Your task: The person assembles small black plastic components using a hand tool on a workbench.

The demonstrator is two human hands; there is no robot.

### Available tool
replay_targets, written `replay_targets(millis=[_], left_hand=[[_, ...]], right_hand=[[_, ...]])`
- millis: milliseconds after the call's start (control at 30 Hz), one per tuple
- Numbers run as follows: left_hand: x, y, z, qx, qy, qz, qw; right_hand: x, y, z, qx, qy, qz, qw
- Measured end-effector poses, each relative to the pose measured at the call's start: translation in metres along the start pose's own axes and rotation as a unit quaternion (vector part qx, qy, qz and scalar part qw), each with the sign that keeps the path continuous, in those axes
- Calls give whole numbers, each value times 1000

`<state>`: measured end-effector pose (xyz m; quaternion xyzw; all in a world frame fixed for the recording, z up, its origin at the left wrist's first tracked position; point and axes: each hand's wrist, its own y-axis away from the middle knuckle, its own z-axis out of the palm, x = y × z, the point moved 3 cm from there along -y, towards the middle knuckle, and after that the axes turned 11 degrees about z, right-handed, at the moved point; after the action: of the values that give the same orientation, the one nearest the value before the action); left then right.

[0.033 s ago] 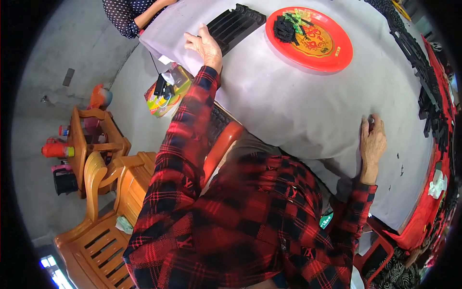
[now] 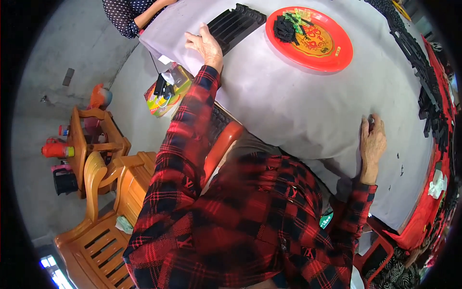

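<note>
My left hand (image 2: pixel 206 47) is over the far left of the grey-covered table (image 2: pixel 288 106), its fingers apart and nothing seen in them. Just right of it lies a black ridged tray (image 2: pixel 238 26) with long parallel grooves, partly hidden by the hand. On the right side of the table rests my right hand (image 2: pixel 373 147), its fingers curled together. A small dark thing (image 2: pixel 371 121) shows between the fingertips, too small to name. A red round plate (image 2: pixel 337 36) stands at the far middle, with a heap of small black pieces (image 2: pixel 285 30) and some green and yellow bits on it.
Long black strips (image 2: pixel 423 79) pile along the table's right edge. A few black scraps (image 2: pixel 402 169) lie near my right hand. Left are a tissue box (image 2: pixel 180 79), a wooden chair (image 2: pixel 103 241) and a shelf (image 2: pixel 103 144). Another person's dotted sleeve (image 2: pixel 126 19) shows at far left.
</note>
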<state>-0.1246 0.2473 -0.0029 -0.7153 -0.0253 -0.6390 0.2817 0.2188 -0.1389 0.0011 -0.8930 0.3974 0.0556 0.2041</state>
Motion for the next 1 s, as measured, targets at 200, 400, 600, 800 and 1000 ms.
replay_targets(millis=[200,400,600,800,1000], left_hand=[[0,-4,-9,3,2,23,1000],[17,-22,-13,-74,-140,296,942],[-4,-55,24,-294,-291,384,826],[34,-38,42,-387,-303,316,811],[40,-36,47,-426,-401,253,770]], right_hand=[[-1,1,-3,-13,-7,16,1000],[3,-1,-2,-7,-8,15,1000],[-4,-2,-3,-16,-14,20,1000],[-1,1,-6,-20,-27,27,999],[0,1,-5,-17,-26,20,999]])
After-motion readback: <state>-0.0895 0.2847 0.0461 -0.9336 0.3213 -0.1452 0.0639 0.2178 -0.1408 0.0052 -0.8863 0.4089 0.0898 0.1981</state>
